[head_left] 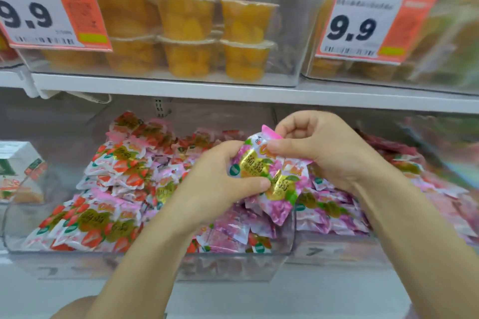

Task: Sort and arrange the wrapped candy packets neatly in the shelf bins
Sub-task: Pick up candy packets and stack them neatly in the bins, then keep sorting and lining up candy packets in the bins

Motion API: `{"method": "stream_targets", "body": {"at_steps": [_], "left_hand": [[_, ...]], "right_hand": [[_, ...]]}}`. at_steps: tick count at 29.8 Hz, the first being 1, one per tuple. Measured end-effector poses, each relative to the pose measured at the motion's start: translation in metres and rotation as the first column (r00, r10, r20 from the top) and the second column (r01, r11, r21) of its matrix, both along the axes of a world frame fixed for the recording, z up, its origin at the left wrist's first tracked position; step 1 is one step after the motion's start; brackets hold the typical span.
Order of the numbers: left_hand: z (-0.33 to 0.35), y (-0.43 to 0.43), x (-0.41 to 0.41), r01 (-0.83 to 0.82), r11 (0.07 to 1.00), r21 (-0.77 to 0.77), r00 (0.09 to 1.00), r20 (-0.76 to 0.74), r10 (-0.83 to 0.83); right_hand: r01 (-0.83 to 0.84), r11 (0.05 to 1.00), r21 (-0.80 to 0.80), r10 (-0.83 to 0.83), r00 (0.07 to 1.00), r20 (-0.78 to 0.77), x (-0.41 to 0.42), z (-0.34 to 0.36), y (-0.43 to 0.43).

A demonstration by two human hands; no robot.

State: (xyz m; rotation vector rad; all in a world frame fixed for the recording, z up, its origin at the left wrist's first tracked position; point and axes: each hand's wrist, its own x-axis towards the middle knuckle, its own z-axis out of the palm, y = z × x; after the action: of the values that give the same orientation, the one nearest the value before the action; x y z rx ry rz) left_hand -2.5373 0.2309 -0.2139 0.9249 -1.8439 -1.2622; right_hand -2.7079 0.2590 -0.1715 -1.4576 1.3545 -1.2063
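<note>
In the head view, both hands meet over the right half of the clear bin [77,261], holding a small bunch of pink packets [260,169] between them just above the bin's contents. The bunch's long axis runs steeply, nearly top to bottom. Its pink crimped end points up toward the shelf edge [337,96] above the bin, and its lower end points down into the bin, leaning a little to the right. The gold labels face the camera.

The left hand [220,179] has its fingers curled round the bunch's left side, with the thumb pressed on the lower packet's face. The right hand [321,153] pinches the upper end, thumb flat on the front and the other fingers curled tightly behind.

Strawberry packets [103,228] fill the left half of the bin. Loose pink ones [233,230] lie heaped in the right half, below the hands. Just to the right of the bin, a neighbouring bin [337,248] holds more pink packets. On the shelf above the bin stand stacked orange jelly cups [186,54], flanked by two price tags [46,10] reading 9.9.
</note>
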Motion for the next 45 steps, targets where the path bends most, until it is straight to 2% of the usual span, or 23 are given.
{"method": "stream_targets", "body": {"at_steps": [3, 6, 8, 12, 14, 17, 18, 21, 23, 29, 30, 32, 34, 36, 37, 39, 41, 43, 45], "left_hand": [[-0.003, 0.006, -0.030, -0.024, 1.000, -0.001, 0.998, -0.060, 0.024], [-0.003, 0.013, -0.054, -0.047, 0.999, -0.018, 0.996, -0.079, 0.046], [0.001, 0.017, -0.065, -0.071, 0.996, -0.061, 0.995, -0.074, 0.066], [0.008, 0.026, -0.077, -0.071, 0.981, -0.183, 0.997, -0.039, 0.065], [0.006, 0.029, -0.084, -0.037, 0.977, -0.209, 0.999, -0.035, 0.031], [-0.001, 0.028, -0.091, -0.048, 0.957, -0.285, 0.999, 0.000, 0.050], [-0.004, 0.027, -0.091, -0.066, 0.941, -0.332, 0.997, 0.026, 0.079], [-0.010, 0.019, -0.090, -0.095, 0.889, -0.447, 0.984, 0.096, 0.153], [-0.014, 0.015, -0.091, -0.101, 0.878, -0.467, 0.978, 0.116, 0.174], [-0.024, 0.007, -0.098, -0.149, 0.860, -0.487, 0.972, 0.088, 0.218], [-0.025, 0.007, -0.098, -0.147, 0.861, -0.486, 0.973, 0.087, 0.216], [-0.026, 0.006, -0.097, -0.142, 0.864, -0.483, 0.973, 0.092, 0.211], [-0.027, 0.006, -0.096, -0.143, 0.863, -0.485, 0.973, 0.091, 0.213], [-0.027, 0.005, -0.096, -0.150, 0.861, -0.486, 0.973, 0.084, 0.217], [-0.027, 0.005, -0.096, -0.152, 0.862, -0.484, 0.972, 0.083, 0.218], [-0.026, 0.005, -0.097, -0.154, 0.863, -0.480, 0.972, 0.083, 0.220], [-0.026, 0.007, -0.098, -0.154, 0.863, -0.481, 0.973, 0.079, 0.218], [-0.026, 0.007, -0.098, -0.154, 0.863, -0.480, 0.973, 0.080, 0.218], [-0.026, 0.007, -0.098, -0.161, 0.864, -0.477, 0.971, 0.079, 0.224]], "right_hand": [[0.124, 0.992, -0.011, -0.123, 0.992, 0.032, -0.023, -0.006, 0.014], [0.278, 0.961, 0.003, -0.277, 0.959, -0.059, -0.042, -0.014, 0.031], [0.310, 0.950, 0.023, -0.307, 0.948, -0.088, -0.050, -0.021, 0.040], [0.312, 0.950, 0.023, -0.312, 0.946, 0.085, -0.062, -0.030, 0.045], [0.325, 0.945, 0.019, -0.325, 0.938, 0.124, -0.072, -0.031, 0.044], [0.454, 0.891, -0.013, -0.444, 0.877, 0.184, -0.098, -0.026, 0.045], [0.521, 0.852, -0.048, -0.513, 0.850, 0.121, -0.110, -0.024, 0.046], [0.615, 0.774, -0.152, -0.631, 0.733, -0.254, -0.142, -0.025, 0.042], [0.580, 0.805, -0.123, -0.573, 0.708, -0.412, -0.151, -0.030, 0.034], [0.384, 0.917, 0.109, -0.274, 0.805, -0.526, -0.137, -0.033, -0.004], [0.366, 0.918, 0.152, -0.216, 0.783, -0.583, -0.134, -0.035, -0.012], [0.380, 0.906, 0.186, -0.125, 0.661, -0.740, -0.128, -0.044, -0.024], [0.455, 0.886, 0.092, -0.181, 0.521, -0.834, -0.125, -0.050, -0.025], [0.471, 0.876, -0.105, -0.326, 0.416, -0.849, -0.124, -0.049, -0.017], [0.455, 0.872, -0.181, -0.381, 0.398, -0.835, -0.124, -0.047, -0.011], [0.415, 0.885, -0.211, -0.400, 0.447, -0.800, -0.126, -0.045, 0.002], [0.331, 0.940, -0.083, -0.254, 0.517, -0.817, -0.123, -0.049, 0.012], [0.259, 0.962, 0.084, -0.055, 0.488, -0.871, -0.118, -0.060, 0.011], [0.235, 0.961, 0.144, 0.018, 0.469, -0.883, -0.117, -0.071, 0.004]]}}
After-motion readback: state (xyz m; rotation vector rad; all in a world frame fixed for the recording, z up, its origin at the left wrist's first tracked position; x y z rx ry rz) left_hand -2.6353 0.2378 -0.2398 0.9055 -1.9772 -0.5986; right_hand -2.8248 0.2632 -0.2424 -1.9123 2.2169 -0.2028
